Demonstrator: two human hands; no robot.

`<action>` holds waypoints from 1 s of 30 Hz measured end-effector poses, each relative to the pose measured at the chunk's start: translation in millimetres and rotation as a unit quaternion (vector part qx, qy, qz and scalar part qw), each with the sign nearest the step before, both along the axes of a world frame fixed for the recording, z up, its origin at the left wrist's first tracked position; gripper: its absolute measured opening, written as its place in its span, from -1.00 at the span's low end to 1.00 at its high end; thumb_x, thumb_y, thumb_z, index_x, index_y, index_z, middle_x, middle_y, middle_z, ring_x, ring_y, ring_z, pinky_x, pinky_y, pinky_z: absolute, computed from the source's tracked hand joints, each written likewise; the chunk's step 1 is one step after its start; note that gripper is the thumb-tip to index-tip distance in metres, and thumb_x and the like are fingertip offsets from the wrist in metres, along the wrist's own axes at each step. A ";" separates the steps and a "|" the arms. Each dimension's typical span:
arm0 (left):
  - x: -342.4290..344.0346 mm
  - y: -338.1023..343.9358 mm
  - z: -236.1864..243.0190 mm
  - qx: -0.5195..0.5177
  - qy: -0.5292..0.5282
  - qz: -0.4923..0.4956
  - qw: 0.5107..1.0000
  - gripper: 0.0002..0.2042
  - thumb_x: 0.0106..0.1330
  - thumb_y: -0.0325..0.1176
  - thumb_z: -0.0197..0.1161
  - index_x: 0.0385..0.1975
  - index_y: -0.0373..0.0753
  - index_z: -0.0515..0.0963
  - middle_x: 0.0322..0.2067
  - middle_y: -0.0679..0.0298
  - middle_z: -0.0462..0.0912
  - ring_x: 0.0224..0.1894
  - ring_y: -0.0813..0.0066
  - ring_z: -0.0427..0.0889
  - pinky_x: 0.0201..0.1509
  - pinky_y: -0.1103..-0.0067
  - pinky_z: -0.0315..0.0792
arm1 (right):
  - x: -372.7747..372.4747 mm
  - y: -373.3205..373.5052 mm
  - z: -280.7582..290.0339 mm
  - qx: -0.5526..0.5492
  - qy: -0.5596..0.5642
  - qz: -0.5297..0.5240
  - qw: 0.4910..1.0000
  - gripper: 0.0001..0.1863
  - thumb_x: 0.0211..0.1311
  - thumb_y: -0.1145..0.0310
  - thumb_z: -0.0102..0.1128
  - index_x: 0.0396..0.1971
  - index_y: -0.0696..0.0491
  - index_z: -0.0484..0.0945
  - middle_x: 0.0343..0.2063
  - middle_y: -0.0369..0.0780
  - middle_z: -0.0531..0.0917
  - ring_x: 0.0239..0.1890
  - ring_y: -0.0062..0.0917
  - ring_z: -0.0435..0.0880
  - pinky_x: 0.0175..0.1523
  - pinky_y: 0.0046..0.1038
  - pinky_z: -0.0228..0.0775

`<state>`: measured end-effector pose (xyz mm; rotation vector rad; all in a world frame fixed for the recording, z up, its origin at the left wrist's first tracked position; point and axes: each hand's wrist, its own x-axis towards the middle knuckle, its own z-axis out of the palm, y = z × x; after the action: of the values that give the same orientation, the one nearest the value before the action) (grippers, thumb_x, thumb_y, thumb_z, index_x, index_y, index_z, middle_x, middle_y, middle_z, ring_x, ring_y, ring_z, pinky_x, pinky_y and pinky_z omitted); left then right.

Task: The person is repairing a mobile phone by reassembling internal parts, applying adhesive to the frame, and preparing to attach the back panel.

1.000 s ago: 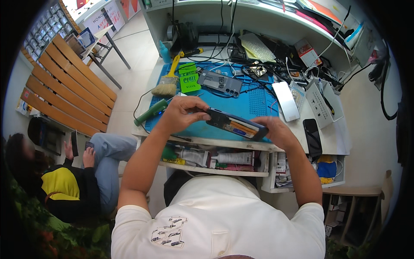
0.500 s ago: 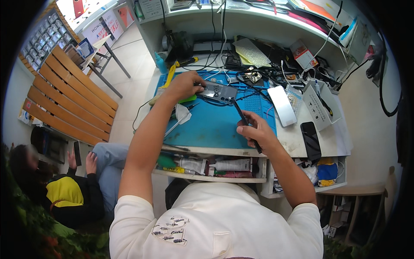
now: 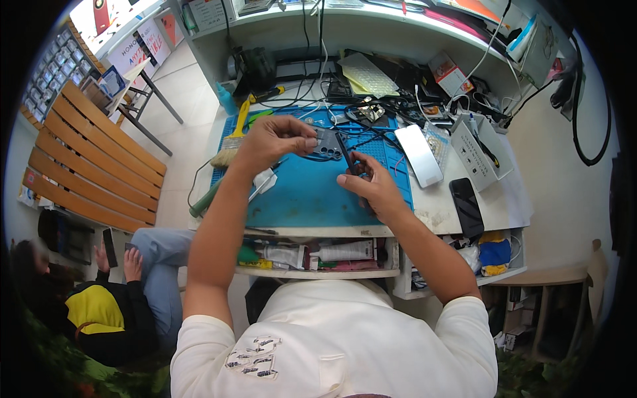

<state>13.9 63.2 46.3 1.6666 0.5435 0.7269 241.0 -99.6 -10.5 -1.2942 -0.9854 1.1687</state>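
Black phone (image 3: 347,156), seen edge-on, is over the blue mat (image 3: 298,199), clamped by the fingers of the right hand (image 3: 371,184); the left hand's (image 3: 279,142) fingertips are bunched at a grey panel (image 3: 328,140), any grip unclear.

The person has one left hand (image 3: 282,144) and one right hand (image 3: 371,184). The bench (image 3: 441,207) counts one dark slab (image 3: 347,154), one grey phone back (image 3: 328,142), one black phone (image 3: 466,207), one silver slab (image 3: 419,156), one mat (image 3: 298,207), one brush (image 3: 232,142), one blue bottle (image 3: 226,99), one white box (image 3: 479,156) and two open drawers (image 3: 318,272). One seated person (image 3: 99,308) shows.
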 end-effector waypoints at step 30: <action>16.3 -53.0 -36.6 -0.083 -0.111 0.178 0.974 -0.82 0.44 -0.47 0.52 -0.10 -0.45 0.75 -0.29 0.14 0.84 -0.32 0.45 0.87 -0.24 0.56 0.78 | -32.2 14.6 -8.9 0.176 -0.412 -0.149 0.882 0.14 0.05 0.12 0.73 0.54 0.21 0.21 0.19 0.02 0.51 0.20 -0.09 0.64 0.23 -0.17 0.60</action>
<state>30.2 10.2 9.7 1.3261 0.7298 1.0834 208.8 -85.0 -19.4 -1.5866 -1.4507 0.1372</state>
